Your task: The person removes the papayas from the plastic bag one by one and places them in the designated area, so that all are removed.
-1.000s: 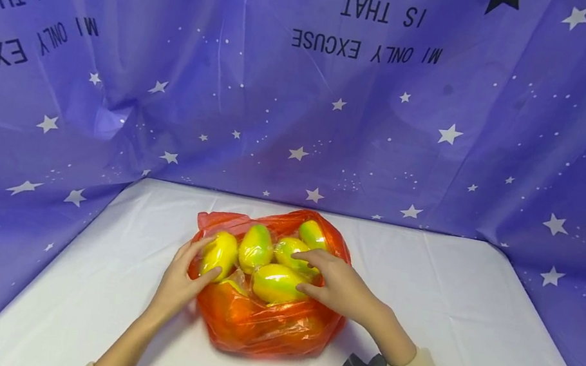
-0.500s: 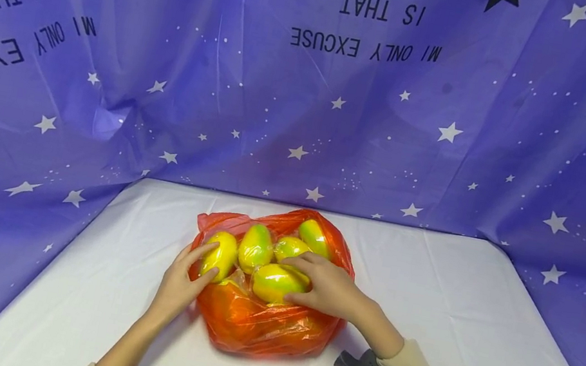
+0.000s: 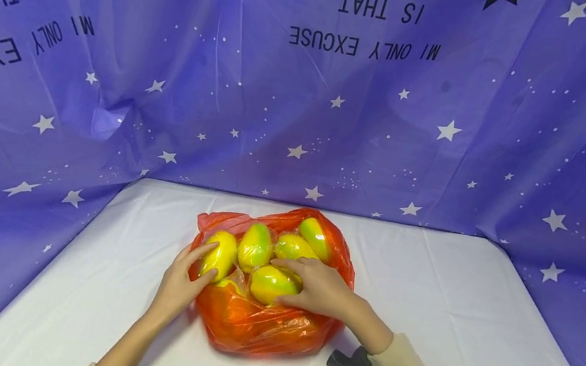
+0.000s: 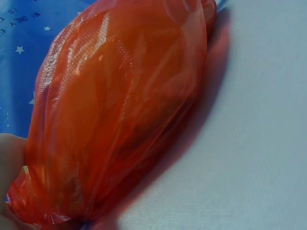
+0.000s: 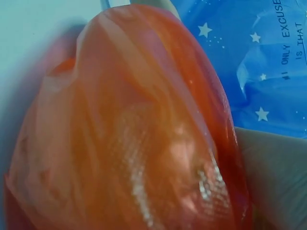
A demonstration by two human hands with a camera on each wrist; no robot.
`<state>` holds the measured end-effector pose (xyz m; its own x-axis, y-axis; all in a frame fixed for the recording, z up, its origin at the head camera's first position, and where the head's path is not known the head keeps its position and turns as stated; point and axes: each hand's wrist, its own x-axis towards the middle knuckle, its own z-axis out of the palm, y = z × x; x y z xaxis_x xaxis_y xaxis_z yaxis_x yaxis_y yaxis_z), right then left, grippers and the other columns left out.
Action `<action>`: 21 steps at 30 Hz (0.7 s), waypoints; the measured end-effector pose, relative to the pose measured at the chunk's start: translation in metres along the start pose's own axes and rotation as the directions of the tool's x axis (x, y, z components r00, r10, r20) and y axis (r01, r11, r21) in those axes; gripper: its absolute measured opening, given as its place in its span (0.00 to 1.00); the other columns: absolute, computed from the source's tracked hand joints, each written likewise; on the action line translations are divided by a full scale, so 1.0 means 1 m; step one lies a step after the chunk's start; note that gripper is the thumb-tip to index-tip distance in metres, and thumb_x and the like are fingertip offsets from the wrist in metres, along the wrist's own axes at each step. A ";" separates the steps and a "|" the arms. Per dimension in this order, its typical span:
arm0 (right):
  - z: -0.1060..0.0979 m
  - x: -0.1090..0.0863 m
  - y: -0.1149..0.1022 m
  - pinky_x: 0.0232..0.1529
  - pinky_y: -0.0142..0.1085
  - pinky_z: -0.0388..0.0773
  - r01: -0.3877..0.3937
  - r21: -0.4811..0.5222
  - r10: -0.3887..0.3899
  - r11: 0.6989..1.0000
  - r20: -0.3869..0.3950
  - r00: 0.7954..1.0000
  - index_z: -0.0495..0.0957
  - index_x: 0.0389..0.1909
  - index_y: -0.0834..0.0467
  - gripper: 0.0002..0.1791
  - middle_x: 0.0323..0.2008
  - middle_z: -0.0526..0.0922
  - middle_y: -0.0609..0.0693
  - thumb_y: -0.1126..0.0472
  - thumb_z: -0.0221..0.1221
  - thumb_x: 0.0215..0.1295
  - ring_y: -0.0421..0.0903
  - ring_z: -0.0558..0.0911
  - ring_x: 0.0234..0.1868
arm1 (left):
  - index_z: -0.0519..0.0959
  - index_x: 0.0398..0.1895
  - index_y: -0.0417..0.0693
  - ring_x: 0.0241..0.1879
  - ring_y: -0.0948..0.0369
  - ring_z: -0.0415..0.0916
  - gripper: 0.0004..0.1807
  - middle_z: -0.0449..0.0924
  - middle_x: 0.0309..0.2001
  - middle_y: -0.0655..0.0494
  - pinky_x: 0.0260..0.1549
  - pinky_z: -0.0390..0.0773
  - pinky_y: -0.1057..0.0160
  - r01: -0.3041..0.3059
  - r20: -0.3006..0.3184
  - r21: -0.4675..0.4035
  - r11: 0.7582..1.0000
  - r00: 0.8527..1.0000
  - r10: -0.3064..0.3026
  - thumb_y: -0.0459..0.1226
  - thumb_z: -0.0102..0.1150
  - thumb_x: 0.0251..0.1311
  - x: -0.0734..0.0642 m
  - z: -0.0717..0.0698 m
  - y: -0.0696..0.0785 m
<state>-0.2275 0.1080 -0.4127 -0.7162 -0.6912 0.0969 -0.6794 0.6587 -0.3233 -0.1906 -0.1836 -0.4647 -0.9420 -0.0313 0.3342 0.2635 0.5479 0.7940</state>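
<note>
A translucent red plastic bag [image 3: 261, 331] lies open on the table, filled with several yellow-green mangoes wrapped in clear film. My left hand [image 3: 181, 281] holds the leftmost mango [image 3: 221, 255], thumb in front and fingers behind. Thumb and fingers of my right hand [image 3: 318, 287] are round the front mango [image 3: 268, 284] from its right side. The left wrist view shows the bag's side [image 4: 115, 105] with part of the left hand [image 4: 8, 163] at the edge. In the right wrist view, the bag [image 5: 134, 134] hides most mangoes, and the right hand [image 5: 273, 177] is partly visible.
Under the bag is a table with a white cloth [image 3: 447, 341]. A purple-blue curtain with stars and printed words [image 3: 305, 113] hangs behind it and along both sides. More mangoes, one [image 3: 256, 247] at the middle and another [image 3: 315, 238] at the back right, sit in the bag.
My right hand has moved left, its fingers reaching further over the front mango, which has shifted slightly left. The left hand stays in place.
</note>
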 end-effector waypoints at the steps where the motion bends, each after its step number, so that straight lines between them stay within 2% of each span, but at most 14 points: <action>1: 0.001 0.001 0.000 0.54 0.43 0.75 0.003 0.002 -0.003 1.000 0.005 1.000 0.70 0.66 0.43 0.35 0.57 0.78 0.43 0.41 0.65 0.57 0.45 0.77 0.55 | 0.74 0.63 0.50 0.64 0.43 0.62 0.28 0.64 0.65 0.39 0.63 0.57 0.40 0.000 -0.002 0.001 1.000 1.000 0.000 0.32 0.66 0.58 0.000 0.000 0.000; 7: 0.004 0.005 -0.002 0.50 0.42 0.77 0.005 0.012 -0.005 1.000 0.005 1.000 0.72 0.65 0.45 0.33 0.55 0.79 0.42 0.41 0.64 0.59 0.44 0.79 0.51 | 0.74 0.63 0.51 0.64 0.44 0.62 0.28 0.64 0.65 0.39 0.63 0.57 0.41 -0.002 -0.003 0.004 1.000 1.000 0.002 0.32 0.65 0.57 0.000 0.001 0.001; 14: 0.005 0.004 -0.005 0.51 0.43 0.76 -0.063 0.028 0.064 0.998 -0.014 0.998 0.71 0.65 0.44 0.34 0.57 0.78 0.42 0.40 0.65 0.58 0.45 0.77 0.54 | 0.74 0.63 0.51 0.65 0.42 0.61 0.28 0.63 0.66 0.39 0.63 0.57 0.39 0.010 0.006 0.005 1.000 1.000 -0.010 0.32 0.65 0.58 0.001 0.000 0.000; 21: -0.007 0.002 -0.010 0.50 0.44 0.77 -0.122 0.092 0.131 0.988 -0.097 0.987 0.71 0.64 0.46 0.36 0.53 0.80 0.44 0.39 0.66 0.55 0.44 0.79 0.50 | 0.74 0.64 0.53 0.65 0.42 0.60 0.28 0.62 0.66 0.38 0.63 0.56 0.39 0.025 0.010 0.008 1.000 1.000 -0.025 0.32 0.65 0.58 0.001 0.000 -0.001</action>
<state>-0.2237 0.1019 -0.4029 -0.8108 -0.5673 0.1443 -0.5696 0.7077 -0.4180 -0.1914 -0.1843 -0.4647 -0.9504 -0.0364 0.3090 0.2382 0.5539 0.7978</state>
